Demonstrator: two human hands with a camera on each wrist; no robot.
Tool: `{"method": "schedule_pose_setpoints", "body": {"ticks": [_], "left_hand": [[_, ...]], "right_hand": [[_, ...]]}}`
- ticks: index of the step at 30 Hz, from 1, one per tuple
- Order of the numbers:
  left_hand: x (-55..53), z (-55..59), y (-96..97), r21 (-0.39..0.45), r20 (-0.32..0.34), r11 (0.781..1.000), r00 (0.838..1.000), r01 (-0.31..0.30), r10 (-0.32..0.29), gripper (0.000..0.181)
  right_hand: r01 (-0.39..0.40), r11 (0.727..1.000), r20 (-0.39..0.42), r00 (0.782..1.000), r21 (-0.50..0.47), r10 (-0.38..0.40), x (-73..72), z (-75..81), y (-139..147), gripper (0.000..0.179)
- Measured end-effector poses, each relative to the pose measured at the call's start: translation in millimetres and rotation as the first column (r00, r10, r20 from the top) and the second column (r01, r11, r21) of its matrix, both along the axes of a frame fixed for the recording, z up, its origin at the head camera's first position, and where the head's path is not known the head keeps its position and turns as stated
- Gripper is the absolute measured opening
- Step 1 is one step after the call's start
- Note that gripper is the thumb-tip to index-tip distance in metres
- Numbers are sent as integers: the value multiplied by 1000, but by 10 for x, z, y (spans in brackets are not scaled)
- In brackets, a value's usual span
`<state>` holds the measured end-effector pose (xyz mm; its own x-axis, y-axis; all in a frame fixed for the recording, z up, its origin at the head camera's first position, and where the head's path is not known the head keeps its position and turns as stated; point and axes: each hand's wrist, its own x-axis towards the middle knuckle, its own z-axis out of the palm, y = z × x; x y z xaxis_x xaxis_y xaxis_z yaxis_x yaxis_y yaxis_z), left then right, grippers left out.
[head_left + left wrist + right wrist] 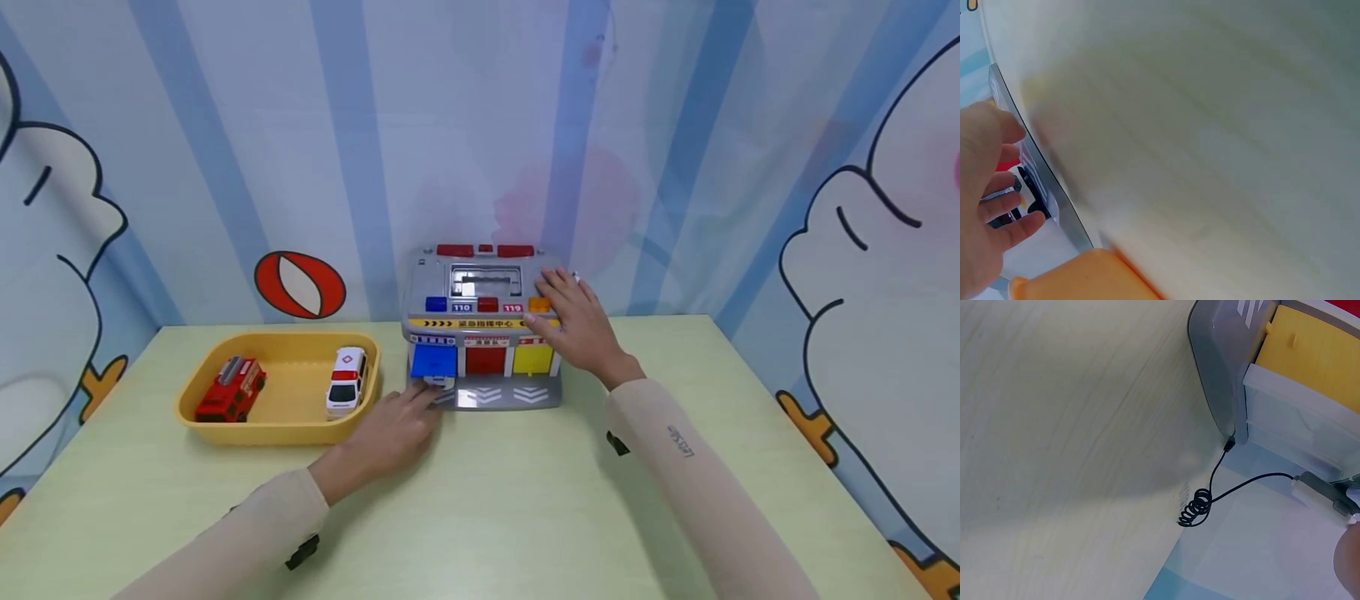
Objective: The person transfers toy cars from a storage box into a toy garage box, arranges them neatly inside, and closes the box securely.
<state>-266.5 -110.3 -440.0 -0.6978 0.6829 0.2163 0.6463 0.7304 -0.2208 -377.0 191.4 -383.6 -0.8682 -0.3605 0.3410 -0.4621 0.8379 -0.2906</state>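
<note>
A grey toy emergency station (pixel 484 283) with a blue, a red and a yellow door stands in the middle of the table. Its blue door (pixel 434 361) is swung up, and a small white-and-black toy car (pixel 1036 195) is in that doorway. The fingers of my left hand (pixel 401 429) reach the car from the front, spread and slightly bent over it in the left wrist view. My right hand (pixel 581 325) rests on the right side of the station's roof, fingers spread. The yellow door (pixel 1310 353) below it is down.
Left of the station, a yellow tray (pixel 288 429) holds a red toy fire truck (pixel 231 390) and a white toy ambulance (pixel 347 383). A coiled black cord (pixel 1197 505) links the station to a small handset (pixel 1322 497) on its side. A striped curtain (pixel 480 125) hangs behind the table.
</note>
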Motion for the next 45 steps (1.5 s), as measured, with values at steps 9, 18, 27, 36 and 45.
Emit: {"method": "schedule_pose_setpoints", "body": {"ticks": [9,18,27,36,45], "left_hand": [[60,2,-113,29,198,1000,980,3,-8,45],[68,2,-104,31,308,998,950,-55,43,63],[40,-14,-62,41,372,995,925,-97,75,70],[-4,-24,-34,57,366,993,928,-102,74,69],[-34,-30,-63,59,398,989,912,-135,101,70]], "right_hand": [[-4,1000,-21,1000,-2,4,-5,-2,-2,73],[-8,1000,-18,1000,-13,8,-5,3,-5,73],[-7,1000,-17,1000,-27,6,-8,-16,-6,73],[-9,1000,-18,1000,-18,8,-8,-19,-4,72],[-9,1000,-12,1000,-12,8,-8,-22,0,73]]}}
